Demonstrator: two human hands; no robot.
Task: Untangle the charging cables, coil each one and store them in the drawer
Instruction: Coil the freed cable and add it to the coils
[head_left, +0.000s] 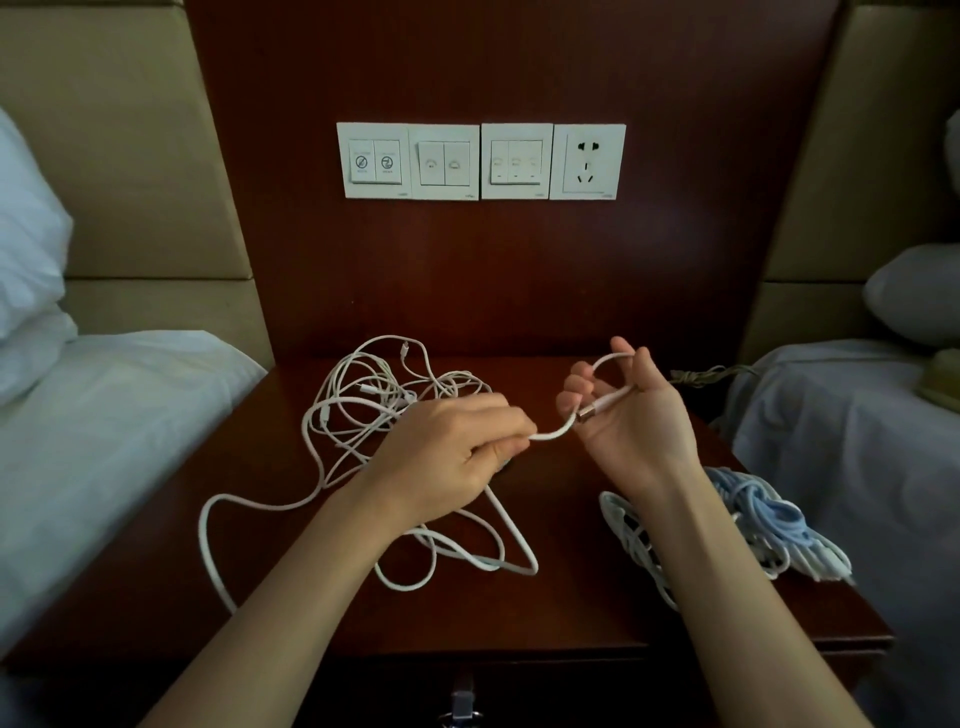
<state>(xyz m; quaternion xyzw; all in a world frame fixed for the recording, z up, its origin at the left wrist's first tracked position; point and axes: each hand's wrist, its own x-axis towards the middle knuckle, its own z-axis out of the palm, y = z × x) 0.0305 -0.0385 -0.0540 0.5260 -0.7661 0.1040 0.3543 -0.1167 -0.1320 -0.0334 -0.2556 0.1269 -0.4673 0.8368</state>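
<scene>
From my remote seat, centre frame, I see the left hand (447, 452) pinching a thin white charging cable (553, 432) between thumb and curled fingers. Just right of it, the right hand (628, 415) is turned palm up. Its fingers are curled round a small loop of the same cable, and the metal-tipped plug (587, 415) lies across its palm. Left of centre, a tangle of loose white cables (363, 405) sprawls over the dark reddish wooden nightstand (571, 613). At lower right a bundle of coiled white and pale blue cables (769, 519) rests on the top, partly under the right forearm. A metal drawer handle (462, 696) shows at bottom centre.
</scene>
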